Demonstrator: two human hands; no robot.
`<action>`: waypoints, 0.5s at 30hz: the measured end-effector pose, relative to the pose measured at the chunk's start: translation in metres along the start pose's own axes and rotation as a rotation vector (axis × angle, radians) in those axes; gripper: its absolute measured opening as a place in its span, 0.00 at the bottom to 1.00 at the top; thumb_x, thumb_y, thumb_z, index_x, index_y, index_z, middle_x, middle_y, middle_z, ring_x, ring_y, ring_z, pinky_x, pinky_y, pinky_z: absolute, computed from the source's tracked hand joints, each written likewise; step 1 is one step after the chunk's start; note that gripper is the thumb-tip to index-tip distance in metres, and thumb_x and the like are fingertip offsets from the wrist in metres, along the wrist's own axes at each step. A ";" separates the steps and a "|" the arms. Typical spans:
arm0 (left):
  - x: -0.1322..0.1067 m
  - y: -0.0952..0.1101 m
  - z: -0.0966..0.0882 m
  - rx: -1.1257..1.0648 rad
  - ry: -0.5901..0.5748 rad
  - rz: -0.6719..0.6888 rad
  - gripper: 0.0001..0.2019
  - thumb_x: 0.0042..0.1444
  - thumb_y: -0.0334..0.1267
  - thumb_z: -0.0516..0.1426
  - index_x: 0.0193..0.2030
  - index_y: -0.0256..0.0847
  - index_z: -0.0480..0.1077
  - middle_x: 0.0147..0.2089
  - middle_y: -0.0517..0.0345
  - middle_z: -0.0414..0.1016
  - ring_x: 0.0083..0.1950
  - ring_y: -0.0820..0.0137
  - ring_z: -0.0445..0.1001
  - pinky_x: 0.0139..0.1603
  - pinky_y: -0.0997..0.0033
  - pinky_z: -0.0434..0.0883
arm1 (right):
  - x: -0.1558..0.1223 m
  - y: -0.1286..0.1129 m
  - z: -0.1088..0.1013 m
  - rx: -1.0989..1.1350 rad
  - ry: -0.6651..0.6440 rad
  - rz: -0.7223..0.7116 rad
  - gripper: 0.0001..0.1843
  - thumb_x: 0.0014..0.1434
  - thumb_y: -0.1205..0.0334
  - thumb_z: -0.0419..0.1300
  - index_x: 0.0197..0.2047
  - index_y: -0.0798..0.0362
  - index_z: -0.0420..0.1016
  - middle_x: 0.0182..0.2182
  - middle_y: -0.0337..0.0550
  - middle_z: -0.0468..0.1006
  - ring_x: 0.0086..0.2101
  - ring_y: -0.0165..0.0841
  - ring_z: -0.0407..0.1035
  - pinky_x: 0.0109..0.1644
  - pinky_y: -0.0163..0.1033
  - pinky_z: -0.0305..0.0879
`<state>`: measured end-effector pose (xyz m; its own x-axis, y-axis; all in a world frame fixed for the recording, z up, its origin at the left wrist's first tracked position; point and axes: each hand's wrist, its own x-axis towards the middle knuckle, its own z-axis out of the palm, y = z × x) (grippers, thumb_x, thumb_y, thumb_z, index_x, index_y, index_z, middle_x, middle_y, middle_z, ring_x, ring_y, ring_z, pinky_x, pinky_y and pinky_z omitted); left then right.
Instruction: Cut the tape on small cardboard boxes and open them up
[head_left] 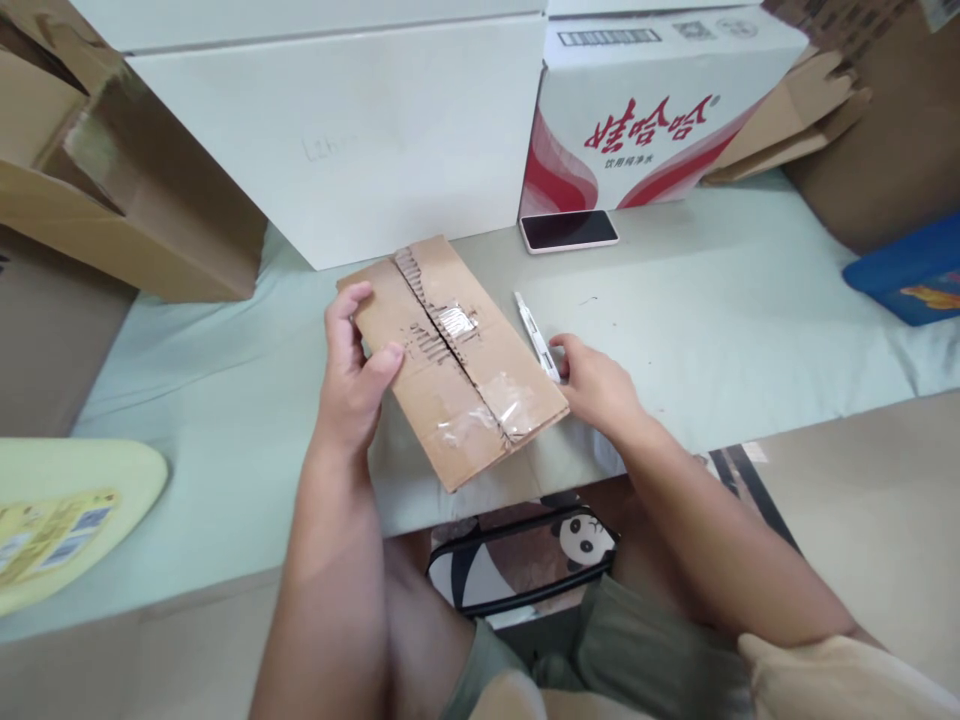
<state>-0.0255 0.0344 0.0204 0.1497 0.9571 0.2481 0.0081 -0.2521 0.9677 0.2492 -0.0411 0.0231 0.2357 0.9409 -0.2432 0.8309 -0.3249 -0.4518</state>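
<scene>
A flat brown cardboard box is tilted up over the bench, with torn, ragged cardboard along its centre seam and shiny clear tape on the top. My left hand grips its left edge, thumb on top and fingers around the side. By the right corner of the box, my right hand has its fingers curled at the near end of a white utility knife. The knife points away from me, close to the cloth. Part of the right hand's fingers is hidden.
A pink-edged phone lies before a white and red carton. A large white box stands behind. Open cardboard cartons are at left, a pale green object at near left, a blue container at right.
</scene>
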 end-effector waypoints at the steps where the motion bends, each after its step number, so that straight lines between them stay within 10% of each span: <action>1: 0.000 0.001 0.000 0.000 0.003 -0.001 0.33 0.49 0.60 0.68 0.60 0.60 0.66 0.64 0.55 0.67 0.63 0.53 0.69 0.63 0.49 0.73 | 0.001 -0.002 -0.001 -0.054 -0.019 0.019 0.19 0.59 0.52 0.60 0.51 0.50 0.73 0.39 0.48 0.81 0.35 0.41 0.71 0.34 0.41 0.54; 5: 0.001 -0.001 0.001 -0.007 0.002 0.016 0.33 0.49 0.61 0.69 0.60 0.60 0.66 0.64 0.55 0.66 0.63 0.54 0.69 0.62 0.52 0.73 | 0.004 -0.006 -0.004 -0.072 -0.019 0.049 0.10 0.61 0.52 0.58 0.37 0.49 0.67 0.32 0.47 0.78 0.32 0.40 0.69 0.33 0.40 0.52; 10: 0.001 -0.002 -0.002 -0.003 0.004 0.028 0.36 0.46 0.63 0.69 0.60 0.59 0.66 0.64 0.55 0.67 0.64 0.53 0.68 0.64 0.50 0.71 | 0.004 0.006 -0.003 0.325 0.091 -0.029 0.09 0.64 0.57 0.53 0.46 0.48 0.64 0.22 0.33 0.71 0.25 0.36 0.67 0.34 0.40 0.60; 15: -0.001 0.007 -0.001 0.064 -0.001 -0.032 0.34 0.51 0.62 0.67 0.61 0.56 0.65 0.68 0.55 0.66 0.68 0.51 0.66 0.66 0.48 0.71 | -0.013 0.000 -0.007 0.800 0.518 -0.352 0.08 0.65 0.56 0.56 0.46 0.47 0.72 0.20 0.29 0.66 0.19 0.29 0.62 0.27 0.37 0.58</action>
<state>-0.0262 0.0320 0.0269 0.1491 0.9648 0.2169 0.0757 -0.2298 0.9703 0.2502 -0.0526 0.0324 0.3897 0.8594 0.3310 0.3593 0.1890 -0.9139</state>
